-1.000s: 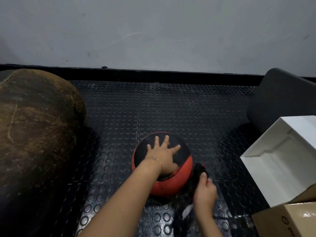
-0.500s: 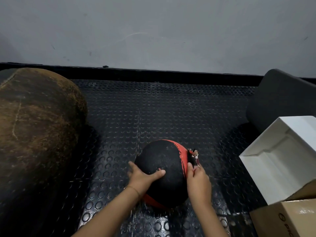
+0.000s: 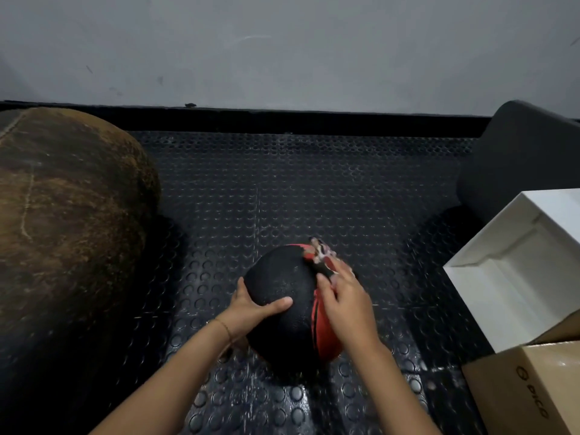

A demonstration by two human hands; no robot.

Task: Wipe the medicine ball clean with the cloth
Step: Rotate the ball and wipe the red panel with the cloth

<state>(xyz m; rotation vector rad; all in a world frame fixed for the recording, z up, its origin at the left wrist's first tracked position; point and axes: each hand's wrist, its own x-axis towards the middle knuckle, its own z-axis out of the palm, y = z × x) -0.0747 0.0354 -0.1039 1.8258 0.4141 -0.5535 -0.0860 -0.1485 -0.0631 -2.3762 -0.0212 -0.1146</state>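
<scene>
A black and red medicine ball (image 3: 284,296) sits on the studded black rubber floor mat (image 3: 314,199), low in the middle of the head view. My left hand (image 3: 251,304) grips its left side, thumb laid across the black face. My right hand (image 3: 343,304) presses a small dark cloth (image 3: 321,259) against the ball's upper right, over the red panel. Most of the cloth is hidden under my fingers; only a crumpled tip sticks out above them.
A large worn brown leather ball (image 3: 69,215) fills the left side. On the right lie a dark grey pad (image 3: 521,161), an open white box (image 3: 521,265) and a cardboard box (image 3: 533,387). A grey wall (image 3: 282,48) closes the back.
The ball has been turned, so its black face now points up. My left hand went from resting on top to gripping the left side. My right hand brought the cloth up onto the ball.
</scene>
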